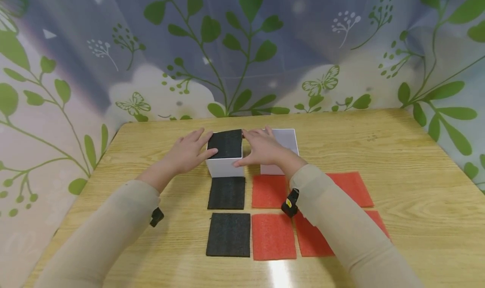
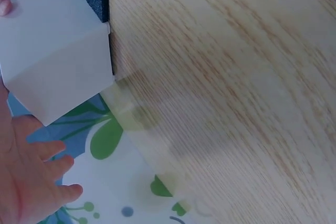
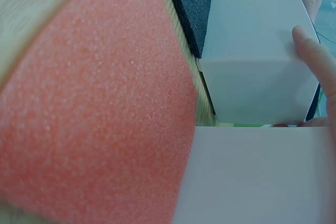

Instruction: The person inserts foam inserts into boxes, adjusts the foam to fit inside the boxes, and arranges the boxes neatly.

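A white box (image 1: 225, 168) stands near the middle of the table, with a black foam square (image 1: 230, 144) at its top. At the box's left side is my left hand (image 1: 188, 151); its thumb reaches over the black square and its fingers are spread and fairly straight (image 2: 34, 169). My right hand (image 1: 263, 148) holds the box's right side. Its thumb (image 3: 310, 48) presses the front face, while the other fingers go behind the side, partly hidden. A second white box (image 1: 286, 140) sits just right of it, partly covered by my right hand and wrist.
Two more black foam squares (image 1: 228, 235) lie in front of the first box. Several red foam squares (image 1: 273, 237) lie to their right, some under my right forearm. A patterned curtain (image 1: 242, 77) hangs behind the table's far edge.
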